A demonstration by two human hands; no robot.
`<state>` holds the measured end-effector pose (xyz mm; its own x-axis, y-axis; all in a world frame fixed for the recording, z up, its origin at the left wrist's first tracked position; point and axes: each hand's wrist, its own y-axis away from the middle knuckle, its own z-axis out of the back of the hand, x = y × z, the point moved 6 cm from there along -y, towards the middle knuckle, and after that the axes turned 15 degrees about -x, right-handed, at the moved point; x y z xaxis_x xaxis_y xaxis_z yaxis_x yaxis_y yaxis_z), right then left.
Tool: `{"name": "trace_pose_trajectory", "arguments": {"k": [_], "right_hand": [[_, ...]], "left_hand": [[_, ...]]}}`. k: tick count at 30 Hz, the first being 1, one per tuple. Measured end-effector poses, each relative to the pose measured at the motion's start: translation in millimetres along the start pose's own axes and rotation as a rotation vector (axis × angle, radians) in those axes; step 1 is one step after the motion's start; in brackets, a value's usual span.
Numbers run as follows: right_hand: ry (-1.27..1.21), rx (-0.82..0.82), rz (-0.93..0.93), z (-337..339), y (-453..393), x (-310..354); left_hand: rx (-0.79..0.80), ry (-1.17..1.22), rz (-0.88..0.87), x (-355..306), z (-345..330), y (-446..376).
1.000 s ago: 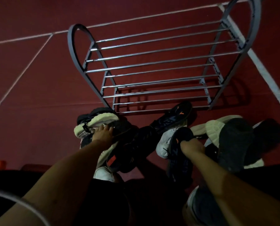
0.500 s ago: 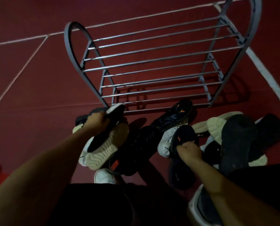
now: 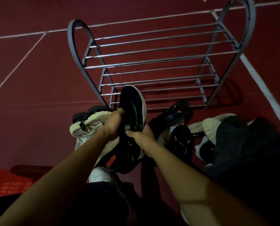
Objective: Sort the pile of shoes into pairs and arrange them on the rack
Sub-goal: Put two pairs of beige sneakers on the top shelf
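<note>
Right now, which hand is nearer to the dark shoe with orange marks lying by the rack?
Right. The right hand sits just left of that shoe; the left hand is farther left, across the held green-marked shoe.

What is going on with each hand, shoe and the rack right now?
left hand: grips the black shoe with green stripes.
right hand: grips the same shoe lower down.
black shoe with green stripes: lifted above the pile, toe pointing at the rack.
shoe rack: standing on the floor, no shoes on its bars.
two dark shoes with orange marks: lying in the pile.
white shoe: lying on its side in the pile.
</note>
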<state>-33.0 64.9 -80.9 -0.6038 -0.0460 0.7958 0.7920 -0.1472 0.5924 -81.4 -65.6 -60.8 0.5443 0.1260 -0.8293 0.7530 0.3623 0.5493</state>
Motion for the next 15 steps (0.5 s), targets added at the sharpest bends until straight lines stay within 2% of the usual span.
{"name": "trace_pose_trajectory", "arguments": {"k": [2, 5, 7, 10, 12, 14, 15], "right_hand": [[0.006, -0.135, -0.020, 24, -10, -8], [-0.013, -0.285, -0.091, 72, -27, -23], [-0.054, -0.399, -0.201, 111, -36, -39], [-0.112, -0.541, -0.377, 160, -37, -67], [-0.039, -0.569, -0.387, 172, -34, -78], [0.014, -0.563, -0.333, 173, -33, -79], [0.020, -0.552, -0.317, 172, -35, -78]], "left_hand": [[0.082, -0.044, 0.006, 11, -12, -8], [0.085, -0.303, -0.160, 18, 0, -22], [-0.101, -0.466, -0.259, 19, 25, -34], [-0.524, -0.695, -0.411, 16, 65, -32], [-0.588, -0.814, -0.415, 31, 85, -37], [-0.505, -0.921, -0.304, 64, 104, -54], [-0.448, -0.857, -0.196, 78, 111, -57]]}}
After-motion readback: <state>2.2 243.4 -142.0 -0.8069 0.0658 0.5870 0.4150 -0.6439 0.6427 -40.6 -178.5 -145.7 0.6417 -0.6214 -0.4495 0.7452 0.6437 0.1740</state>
